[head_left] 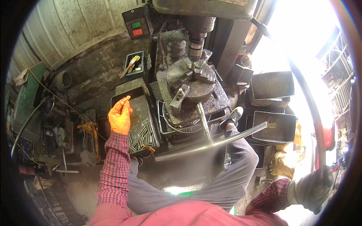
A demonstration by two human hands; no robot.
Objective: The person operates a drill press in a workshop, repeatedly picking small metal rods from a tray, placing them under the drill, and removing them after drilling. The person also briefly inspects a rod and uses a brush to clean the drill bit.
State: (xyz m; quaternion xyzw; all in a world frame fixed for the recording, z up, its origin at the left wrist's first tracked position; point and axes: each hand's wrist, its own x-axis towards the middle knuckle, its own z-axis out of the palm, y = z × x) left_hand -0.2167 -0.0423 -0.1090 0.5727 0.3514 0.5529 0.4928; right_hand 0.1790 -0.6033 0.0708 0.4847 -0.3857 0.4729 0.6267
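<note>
My left hand (120, 115), in an orange glove, is raised over a metal tray (140, 98). Its fingertips are pinched together; whatever is between them is too small to make out. Short metal pins (143, 136) lie in the near part of that tray. Far to the right, my right hand (311, 189), in a grey glove, is wrapped round the lower end of a long curved lever (307, 94) running up toward the drill press head (203, 6). Below the spindle (196, 47), a round jaw chuck (177, 75) on the machine table has a thin upright pin at its centre.
A T-shaped metal handle (211, 144) sticks out from the machine toward my legs. Stacked trays (273, 126) stand right of my foot. A brush (132, 64) lies in a small box at the back, below a switch box (136, 27). Another machine (56, 132) stands left.
</note>
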